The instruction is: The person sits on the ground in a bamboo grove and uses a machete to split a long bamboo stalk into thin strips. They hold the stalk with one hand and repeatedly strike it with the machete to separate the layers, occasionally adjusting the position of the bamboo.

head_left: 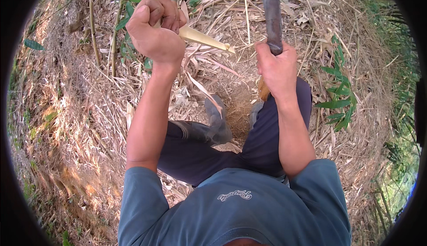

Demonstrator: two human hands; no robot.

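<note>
Your shirt [271, 215] fills six o'clock, and towards twelve the pale strip [204, 38] juts from your left hand [156, 30], its fingers curled firmly around it. It should handle as light and stiff yet splittable, best held at the wide end, clear of its edges; it looks smooth and cream, narrowing to a knobbly tip. At one, your right hand [277, 67] wraps the dark, likely heavy knife [270, 15].
</note>
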